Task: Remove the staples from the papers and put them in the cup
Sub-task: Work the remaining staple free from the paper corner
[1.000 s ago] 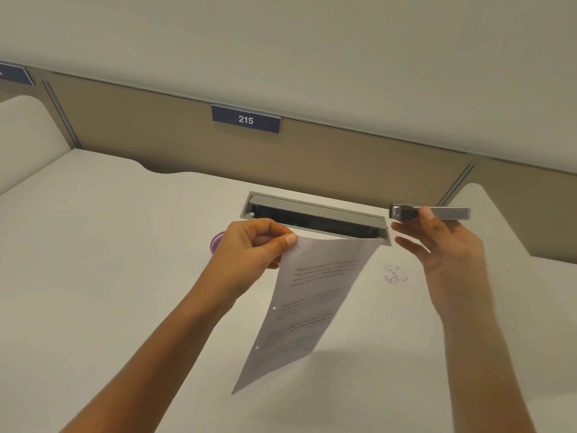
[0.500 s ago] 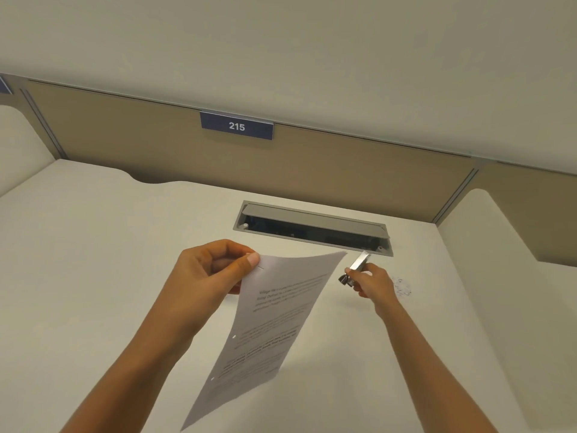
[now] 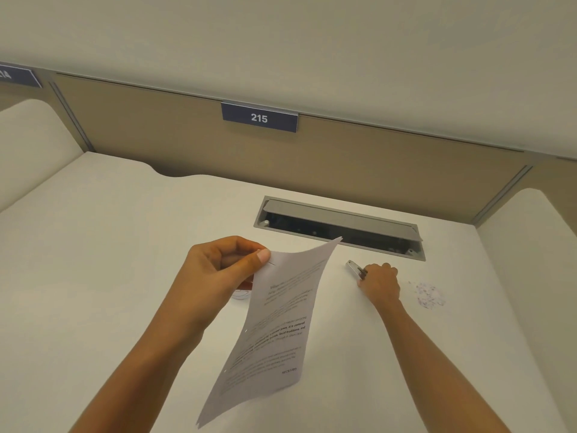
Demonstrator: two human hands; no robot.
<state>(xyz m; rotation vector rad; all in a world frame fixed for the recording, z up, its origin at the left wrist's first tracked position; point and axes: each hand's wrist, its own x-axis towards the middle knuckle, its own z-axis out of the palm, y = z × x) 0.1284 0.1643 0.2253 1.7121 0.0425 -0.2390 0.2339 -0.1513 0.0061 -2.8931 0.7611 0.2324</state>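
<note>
My left hand (image 3: pixel 218 270) pinches the top left corner of the printed papers (image 3: pixel 274 332), which hang down above the white desk; a thin staple (image 3: pixel 271 262) shows beside my thumb. My right hand (image 3: pixel 379 284) is down on the desk to the right of the papers, fingers curled round a small metal staple remover (image 3: pixel 354 267) that points up and left. A sliver of the cup (image 3: pixel 240 293) shows behind my left hand and the papers; most of it is hidden.
A grey cable tray (image 3: pixel 340 228) with its lid raised is set into the white desk (image 3: pixel 93 260) behind the hands. A purple ink smudge (image 3: pixel 430 295) marks the desk right of my right hand. A tan partition with a "215" sign (image 3: pixel 259 117) stands at the back.
My right hand has come down from beside the cable tray to the desk surface with the staple remover. My left hand with the papers has drifted lower and nearer to me.
</note>
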